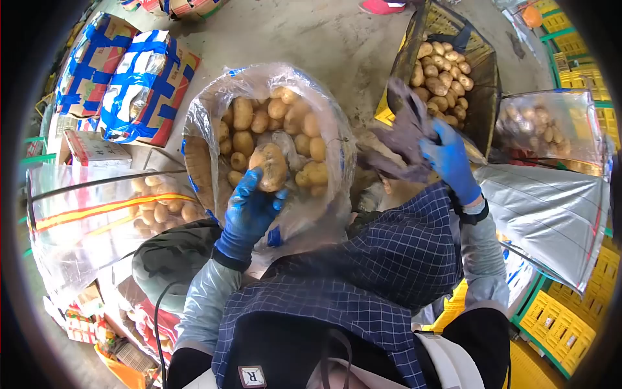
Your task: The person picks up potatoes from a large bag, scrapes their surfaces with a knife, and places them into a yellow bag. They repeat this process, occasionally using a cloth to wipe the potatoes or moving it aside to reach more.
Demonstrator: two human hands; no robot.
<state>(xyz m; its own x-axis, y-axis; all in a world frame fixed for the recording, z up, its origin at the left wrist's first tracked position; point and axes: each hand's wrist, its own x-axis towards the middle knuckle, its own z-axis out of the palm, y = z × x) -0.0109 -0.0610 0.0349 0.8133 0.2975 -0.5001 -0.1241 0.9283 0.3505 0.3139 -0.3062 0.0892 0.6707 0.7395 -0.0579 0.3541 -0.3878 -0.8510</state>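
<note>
Cradling a potato (270,167) over the lined box (202,172), beyond its near edge, the left hand (251,211) curls round it; likely firm, weighty, best cupped mid-body. The right hand (451,159) clutches a dark crumpled sheet (406,134).

Blue gloves (246,219) at eight and two o'clock, dark cuffs (231,260), silvery-grey sleeves (202,301), a navy white-checked apron (414,259), and there's a square R patch (252,376) towards seven!
</note>
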